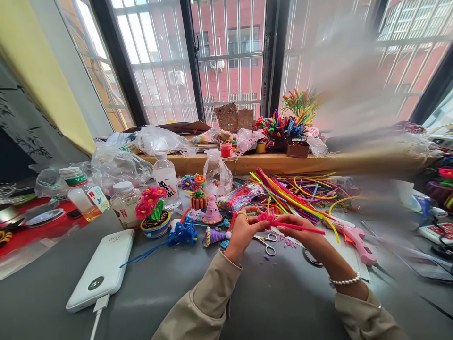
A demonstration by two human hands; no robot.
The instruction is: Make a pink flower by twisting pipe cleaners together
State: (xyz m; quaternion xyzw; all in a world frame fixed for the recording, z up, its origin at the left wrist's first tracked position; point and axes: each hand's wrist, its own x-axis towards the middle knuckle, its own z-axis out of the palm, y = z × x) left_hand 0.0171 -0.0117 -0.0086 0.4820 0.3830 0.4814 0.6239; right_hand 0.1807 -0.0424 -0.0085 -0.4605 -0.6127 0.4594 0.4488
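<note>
Between my hands, above the grey table, is a pink pipe-cleaner flower. My left hand pinches it from the left, a ring on one finger. With its fingers closed, my right hand grips a straight pink pipe cleaner that runs out to the right from the flower. Just below my hands lie small scissors with white handles, beside scattered pink and purple clippings. A purple striped cone and a pink cone-shaped figure stand near my left hand.
A bundle of coloured pipe cleaners lies behind my hands. A pink glue gun rests at right. On the left are a white power bank, a potted pink flower, a blue pipe-cleaner piece and bottles. The far right is blurred.
</note>
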